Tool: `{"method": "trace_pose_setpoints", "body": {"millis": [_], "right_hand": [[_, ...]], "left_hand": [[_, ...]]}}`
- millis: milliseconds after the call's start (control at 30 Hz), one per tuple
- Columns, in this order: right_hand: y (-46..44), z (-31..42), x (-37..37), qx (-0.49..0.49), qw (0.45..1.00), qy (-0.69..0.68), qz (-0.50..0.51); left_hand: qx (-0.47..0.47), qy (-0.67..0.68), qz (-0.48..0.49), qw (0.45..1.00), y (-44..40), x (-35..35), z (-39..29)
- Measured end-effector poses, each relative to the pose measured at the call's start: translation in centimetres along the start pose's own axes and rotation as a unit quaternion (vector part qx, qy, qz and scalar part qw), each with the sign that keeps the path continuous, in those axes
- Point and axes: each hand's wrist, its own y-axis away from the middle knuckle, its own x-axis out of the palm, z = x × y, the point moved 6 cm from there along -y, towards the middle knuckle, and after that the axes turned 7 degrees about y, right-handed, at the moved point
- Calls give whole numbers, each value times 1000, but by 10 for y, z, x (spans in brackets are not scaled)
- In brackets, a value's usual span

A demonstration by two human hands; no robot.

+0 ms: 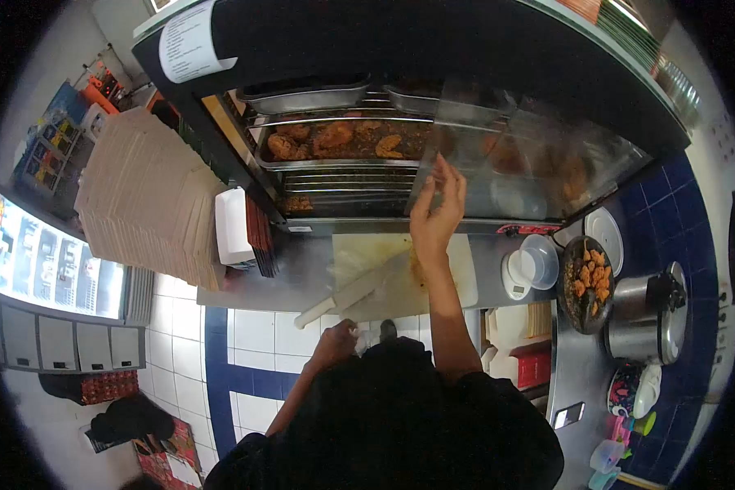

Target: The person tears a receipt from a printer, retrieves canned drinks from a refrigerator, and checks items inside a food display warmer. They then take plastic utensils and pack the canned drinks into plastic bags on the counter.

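My right hand (pixel 439 211) is raised to the front of a food warmer, its bent fingers at the left edge of a clear sliding door (pixel 514 155). To the left of that door the cabinet is open, showing a metal tray (pixel 343 163) with pieces of fried chicken (pixel 332 136). My left hand (pixel 335 343) is closed low near my body. A pale, see-through thing (pixel 366 336) shows beside its fingers, too small to name. Between my hands a cleaver (pixel 351 291) lies tilted on a stained cutting board (pixel 457 273), touched by neither hand.
Stacked flat cartons (pixel 147 188) rise on the left beside a white box (pixel 235 227). On the right are a kitchen scale (pixel 514 278), a clear tub (pixel 539 261), a dark bowl of fried pieces (pixel 586 286) and a large steel pot (pixel 639 318). A phone (pixel 569 416) lies nearer.
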Motion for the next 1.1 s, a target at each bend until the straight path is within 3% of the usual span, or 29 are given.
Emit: {"method": "trace_pose_setpoints", "body": {"millis": [233, 300, 367, 500, 600, 700, 733, 933, 1100], "right_hand": [[-3, -2, -2, -23, 999, -14, -33], [0, -10, 3, 0, 1000, -12, -5], [1, -2, 2, 34, 992, -121, 15], [7, 12, 18, -7, 996, -80, 36], [18, 28, 40, -51, 995, -49, 71], [26, 42, 61, -97, 991, 10, 94], [31, 46, 69, -100, 990, 5, 103], [52, 90, 115, -144, 979, -4, 145], [67, 118, 158, -179, 967, -6, 181]], "left_hand": [[43, 29, -26, 998, -3, 0, 12], [-3, -30, 25, 999, -17, 10, 33], [53, -15, 37, 998, -18, 12, 21], [69, 14, 50, 996, -22, 11, 7], [134, -36, 40, 990, -26, 14, 0], [132, -5, 34, 991, -20, 8, -6], [44, 28, 65, 997, -17, 7, -2], [92, -10, 18, 996, -2, -14, 20], [36, 32, 7, 999, 18, -39, 42]]}}
